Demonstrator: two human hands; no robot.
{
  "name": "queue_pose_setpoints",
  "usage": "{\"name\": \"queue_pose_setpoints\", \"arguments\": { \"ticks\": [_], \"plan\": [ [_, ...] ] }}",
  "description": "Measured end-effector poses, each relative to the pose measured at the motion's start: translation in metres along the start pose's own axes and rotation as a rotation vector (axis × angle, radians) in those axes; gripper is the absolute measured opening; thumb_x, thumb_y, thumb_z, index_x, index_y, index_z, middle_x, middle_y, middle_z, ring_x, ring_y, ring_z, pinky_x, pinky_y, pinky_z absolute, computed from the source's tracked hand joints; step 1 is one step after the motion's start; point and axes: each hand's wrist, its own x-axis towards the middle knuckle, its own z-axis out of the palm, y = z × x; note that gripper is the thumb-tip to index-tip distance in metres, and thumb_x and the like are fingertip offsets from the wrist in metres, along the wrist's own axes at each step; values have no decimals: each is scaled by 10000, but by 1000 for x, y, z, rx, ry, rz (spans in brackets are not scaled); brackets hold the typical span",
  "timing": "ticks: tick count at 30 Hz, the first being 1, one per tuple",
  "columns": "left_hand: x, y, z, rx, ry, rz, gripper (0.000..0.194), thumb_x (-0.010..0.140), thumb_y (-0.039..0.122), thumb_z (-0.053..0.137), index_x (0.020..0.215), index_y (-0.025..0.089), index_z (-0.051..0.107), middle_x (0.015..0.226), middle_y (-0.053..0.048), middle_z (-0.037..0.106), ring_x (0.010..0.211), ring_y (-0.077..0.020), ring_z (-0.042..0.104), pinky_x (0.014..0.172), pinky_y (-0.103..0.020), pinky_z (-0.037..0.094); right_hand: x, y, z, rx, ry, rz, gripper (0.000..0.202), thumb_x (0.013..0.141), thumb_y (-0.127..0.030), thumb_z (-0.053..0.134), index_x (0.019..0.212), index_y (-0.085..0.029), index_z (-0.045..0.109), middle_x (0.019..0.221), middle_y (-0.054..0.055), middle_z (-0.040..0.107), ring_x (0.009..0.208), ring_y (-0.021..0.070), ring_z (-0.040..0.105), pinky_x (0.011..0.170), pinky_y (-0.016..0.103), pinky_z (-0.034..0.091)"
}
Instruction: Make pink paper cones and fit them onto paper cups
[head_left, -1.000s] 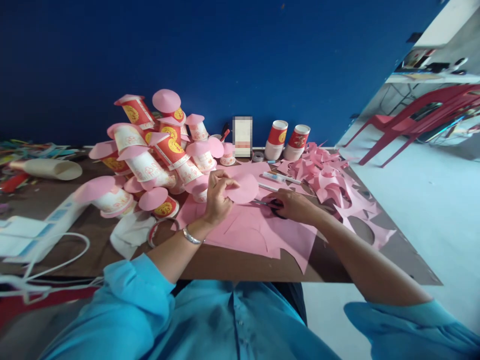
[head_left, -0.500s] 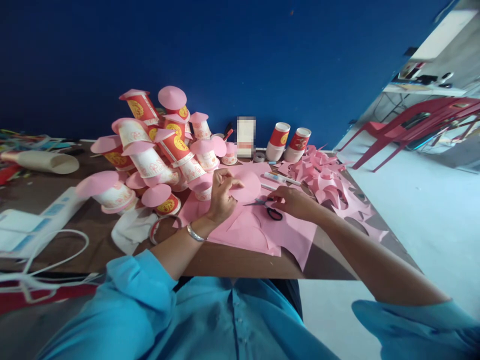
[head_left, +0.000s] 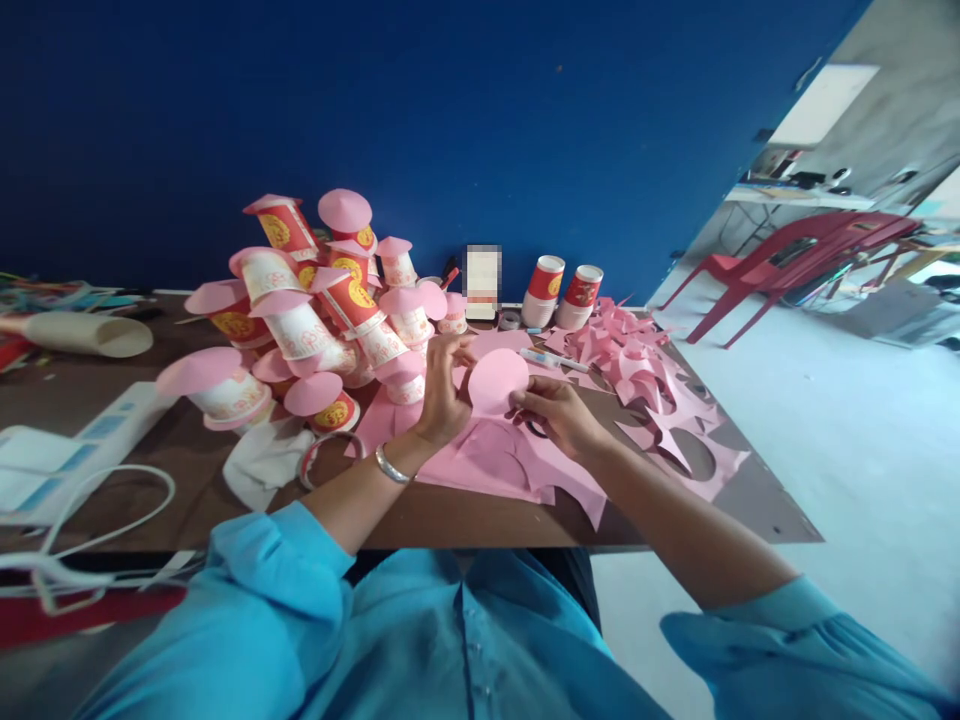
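Note:
A round pink paper circle (head_left: 498, 382) is held up between my two hands over the table. My right hand (head_left: 559, 408) pinches its lower right edge between thumb and fingers. At its left edge is my left hand (head_left: 445, 395), fingers curled around the rim, the tips partly hidden. Beneath my right hand a black scissors handle (head_left: 537, 429) shows; the rest is covered. Pink paper sheets (head_left: 480, 465) with curved cuts lie under both hands.
On the left, paper cups with pink cone tops (head_left: 289, 325) are piled up. Two cup stacks (head_left: 544, 290) stand at the back, beside pink scraps (head_left: 637, 350). A tape roll (head_left: 330, 458), white tissue (head_left: 266, 460) and a power strip (head_left: 90, 455) lie leftward; a red chair (head_left: 787, 265) stands right.
My right hand has let go of the scissors and taken hold of the paper circle's right edge. The left hand's pinch on the circle has shifted to its left rim.

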Motion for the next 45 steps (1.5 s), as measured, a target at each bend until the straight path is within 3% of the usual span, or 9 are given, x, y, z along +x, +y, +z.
{"name": "queue_pose_setpoints", "arguments": {
  "ticks": [5,9,13,16,24,35,40,43,45],
  "plan": [
    [14,12,-3,-150,-111,-186,139,914,351,677,956,219,659,1001,-67,703,916,-223,658,797,-363,565,-7,-6,6,-2,-22,-10,442,645,-540,956,759,-189,713,667,-12,657,602,129,605,570,259,498],
    [16,18,-6,-276,-107,-436,327,954,508,656,823,209,650,870,-50,699,808,-210,651,719,-355,554,-6,-5,9,-7,-22,-40,455,651,-557,947,753,-192,694,653,-21,645,589,121,593,595,266,506],
    [9,23,-18,-518,-106,-719,590,996,739,499,933,196,721,790,-80,707,800,-244,696,676,-378,587,-5,-2,12,-77,-27,-62,440,665,-560,935,729,-188,708,651,-13,656,604,127,601,624,278,519],
    [1,32,-32,-657,-181,-786,639,939,798,548,985,187,731,791,-81,716,825,-250,714,698,-367,595,-5,1,14,-80,-34,-49,415,675,-536,926,726,-183,714,651,-5,668,609,129,607,621,273,514],
    [-16,53,-60,-385,-156,-706,398,819,545,829,719,198,664,679,8,625,658,-142,590,653,-273,511,-8,14,21,-133,-44,-75,416,727,-557,895,738,-181,716,670,-2,664,616,129,606,623,280,514],
    [-49,51,-81,-286,-180,-782,383,844,533,778,722,195,647,645,15,611,633,-139,567,643,-272,471,-14,21,37,-184,15,-112,439,755,-590,869,687,-193,694,644,6,653,629,143,603,629,294,529],
    [-64,57,-105,11,-202,-548,473,994,481,620,619,206,534,609,7,555,596,-130,524,612,-271,437,-12,26,32,-158,45,-98,483,712,-633,898,702,-185,716,662,6,656,619,134,602,616,284,528],
    [-75,55,-130,403,-63,-290,219,972,369,669,832,200,661,841,-49,681,758,-167,619,708,-283,499,-11,28,29,-141,66,-93,508,691,-655,909,685,-185,713,642,1,646,598,127,591,596,274,520],
    [-84,49,-152,667,-7,-272,157,997,319,620,1017,188,704,1024,-104,709,864,-199,656,770,-313,528,-11,31,27,-133,76,-89,510,690,-655,913,678,-186,715,634,2,646,592,126,593,590,269,516]
  ]
}}
